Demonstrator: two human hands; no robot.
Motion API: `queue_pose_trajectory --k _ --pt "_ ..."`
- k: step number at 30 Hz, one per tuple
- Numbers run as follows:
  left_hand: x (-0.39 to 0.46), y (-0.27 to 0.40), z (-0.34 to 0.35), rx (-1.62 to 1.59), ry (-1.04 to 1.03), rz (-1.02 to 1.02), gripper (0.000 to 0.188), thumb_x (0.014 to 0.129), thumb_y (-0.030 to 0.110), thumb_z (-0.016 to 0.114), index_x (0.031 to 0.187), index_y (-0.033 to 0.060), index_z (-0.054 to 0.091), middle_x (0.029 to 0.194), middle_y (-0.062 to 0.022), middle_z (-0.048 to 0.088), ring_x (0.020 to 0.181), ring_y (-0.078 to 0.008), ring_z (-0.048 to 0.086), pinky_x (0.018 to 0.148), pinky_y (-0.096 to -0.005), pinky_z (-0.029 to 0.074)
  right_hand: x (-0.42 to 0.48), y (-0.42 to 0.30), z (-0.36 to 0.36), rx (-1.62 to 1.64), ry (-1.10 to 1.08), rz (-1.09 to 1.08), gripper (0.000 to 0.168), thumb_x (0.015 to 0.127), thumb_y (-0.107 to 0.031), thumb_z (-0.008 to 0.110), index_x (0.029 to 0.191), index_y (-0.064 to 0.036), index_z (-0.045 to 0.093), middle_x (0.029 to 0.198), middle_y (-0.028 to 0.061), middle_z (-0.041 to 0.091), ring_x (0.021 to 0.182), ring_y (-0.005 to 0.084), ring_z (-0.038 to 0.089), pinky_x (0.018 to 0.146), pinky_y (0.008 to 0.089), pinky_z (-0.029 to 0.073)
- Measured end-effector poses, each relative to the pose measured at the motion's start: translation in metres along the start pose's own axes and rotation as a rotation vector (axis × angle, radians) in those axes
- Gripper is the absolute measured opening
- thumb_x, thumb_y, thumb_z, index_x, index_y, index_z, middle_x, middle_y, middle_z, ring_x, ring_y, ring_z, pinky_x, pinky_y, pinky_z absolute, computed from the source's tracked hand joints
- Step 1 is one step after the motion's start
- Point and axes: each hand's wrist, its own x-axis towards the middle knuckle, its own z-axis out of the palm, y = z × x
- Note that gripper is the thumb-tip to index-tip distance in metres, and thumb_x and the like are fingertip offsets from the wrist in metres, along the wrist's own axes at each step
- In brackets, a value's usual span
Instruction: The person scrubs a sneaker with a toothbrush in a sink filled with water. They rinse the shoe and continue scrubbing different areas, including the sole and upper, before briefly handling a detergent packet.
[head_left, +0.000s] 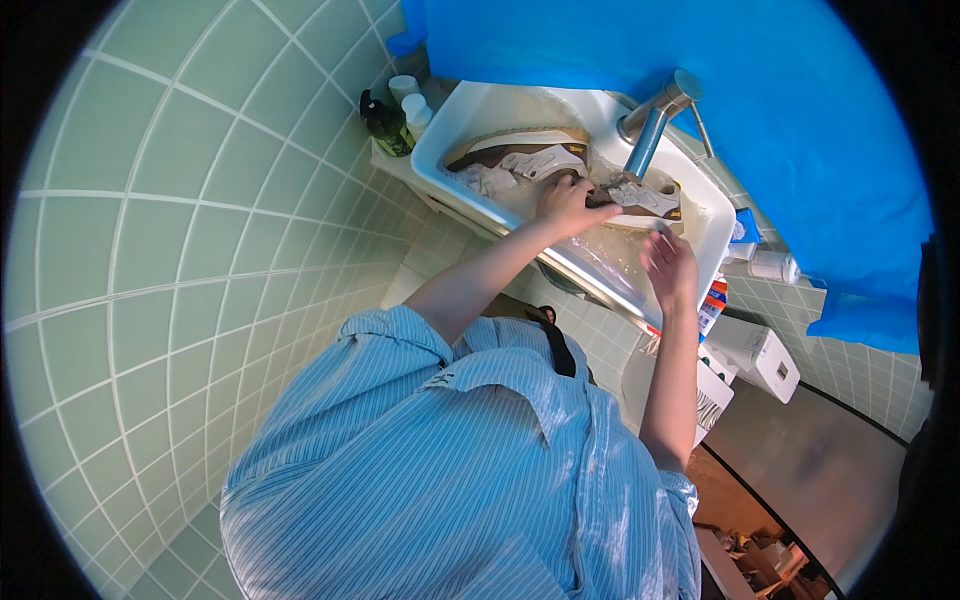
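In a white washbasin (442, 169) of cloudy, soapy water lie two brown-and-white sneakers. The nearer sneaker (645, 199) is on its side below the spout of a metal faucet (646, 142). My left hand (570, 208) grips its toe end, with the thumb along the pale sole edge. Beside the heel, my right hand (670, 262) is raised over the water, its fingers apart and nothing visible in it. Farther back, the other sneaker (540, 157) rests on its side against the far basin wall, partly under water, with suds around its toe.
A dark pump bottle (386, 127) and white containers (411, 105) stand at the basin's left corner. Right of it are a white bottle (772, 266) and a white bin-like container (754, 356). Blue sheeting (810, 112) hangs behind the faucet; a tiled wall (150, 187) bounds the left.
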Motion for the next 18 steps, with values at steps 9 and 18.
queue_pose_trajectory --k 9,18 --pt "0.002 0.015 0.000 -0.009 -0.131 0.059 0.098 0.056 0.073 0.068 0.123 0.0031 0.051 0.120 -0.0234 0.052 0.113 -0.0357 0.052 0.095 -0.0432 0.042 0.086 0.074 -0.148 0.551 -0.307 0.089 0.029 0.092 -0.019 0.034 0.100 0.001 0.052 0.083 0.0121 0.060 0.078 0.0253 0.058 0.075 0.0335 0.048" --pt "-0.002 0.017 -0.001 0.046 -0.034 0.066 0.097 0.062 0.073 0.062 0.124 -0.0004 0.050 0.122 -0.0225 0.054 0.113 -0.0362 0.052 0.095 -0.0432 0.043 -0.007 -0.047 0.031 0.271 -0.285 0.016 0.054 0.088 -0.035 0.045 0.122 0.007 0.042 0.118 0.0203 0.053 0.107 0.0302 0.054 0.092 0.0399 0.045"
